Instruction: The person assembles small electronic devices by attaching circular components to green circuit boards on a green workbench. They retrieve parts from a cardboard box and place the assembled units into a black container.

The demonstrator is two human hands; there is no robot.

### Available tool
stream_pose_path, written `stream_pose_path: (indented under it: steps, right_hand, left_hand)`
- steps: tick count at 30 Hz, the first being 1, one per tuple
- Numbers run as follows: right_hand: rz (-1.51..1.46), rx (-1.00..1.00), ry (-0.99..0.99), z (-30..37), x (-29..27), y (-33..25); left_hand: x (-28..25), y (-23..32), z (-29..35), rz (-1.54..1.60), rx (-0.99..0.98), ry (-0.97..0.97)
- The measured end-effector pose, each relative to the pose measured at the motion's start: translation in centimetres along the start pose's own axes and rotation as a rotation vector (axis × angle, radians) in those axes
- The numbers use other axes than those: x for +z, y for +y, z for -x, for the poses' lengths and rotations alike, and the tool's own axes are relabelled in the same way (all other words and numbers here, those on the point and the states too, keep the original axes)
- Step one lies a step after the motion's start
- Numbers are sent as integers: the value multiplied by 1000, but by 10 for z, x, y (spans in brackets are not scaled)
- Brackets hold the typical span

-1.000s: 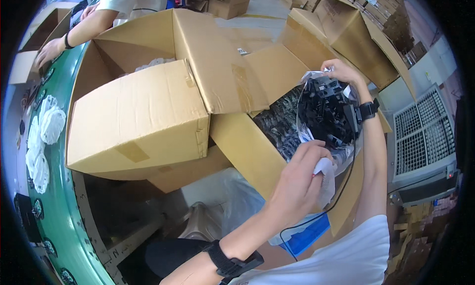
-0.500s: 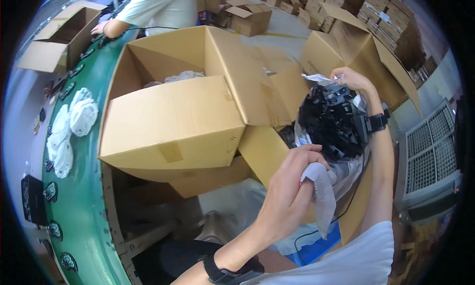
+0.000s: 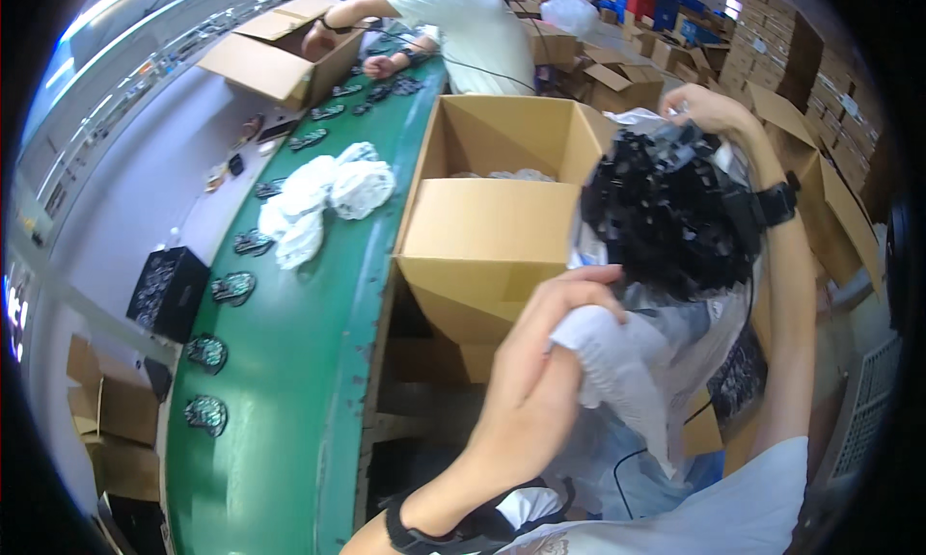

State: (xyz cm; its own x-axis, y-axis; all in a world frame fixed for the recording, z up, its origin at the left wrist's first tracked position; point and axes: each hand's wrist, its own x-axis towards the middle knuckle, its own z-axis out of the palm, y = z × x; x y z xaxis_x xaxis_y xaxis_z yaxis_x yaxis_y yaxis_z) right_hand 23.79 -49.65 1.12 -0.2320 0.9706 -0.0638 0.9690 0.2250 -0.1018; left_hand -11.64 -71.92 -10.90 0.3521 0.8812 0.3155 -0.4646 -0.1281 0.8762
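A clear plastic bag full of small black plastic parts hangs between my two hands, its mouth gaping. My left hand is closed around the near edge of the bag, which bunches up white and wrinkled in the fingers. At the far rim, my right hand pinches the bag's other edge, its fingertips partly hidden. The black parts lie heaped and tangled, slightly blurred, so their exact kind cannot be made out.
Left of me runs a green conveyor belt with crumpled white bags and several dark round parts. An open carton stands beside it. Across the belt are a black bin and a carton, where a co-worker reaches in.
My view has swung left, showing more of the belt. The bag has come up and away from the open carton below it, still gripped by both hands. The co-worker's hand has gone into the far carton.
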Motion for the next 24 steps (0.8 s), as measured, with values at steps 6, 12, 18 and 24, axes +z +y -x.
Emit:
stream_pose_path:
  steps: [6, 12, 18, 24]
  right_hand:
    - [46, -421, 33, -127, 42, -134]
    - [99, -665, 34, -201, 113, -343]
    - [10, -462, -56, -212, 116, -437]
    - [120, -644, -15, -310, 122, -438]
  left_hand:
    - [-76, 65, 59, 40, 69, 397]
    - [-165, 100, 123, -28, 150, 760]
    - [-219, 119, 129, 61, 173, 896]
    - [-280, 128, 97, 27, 135, 780]
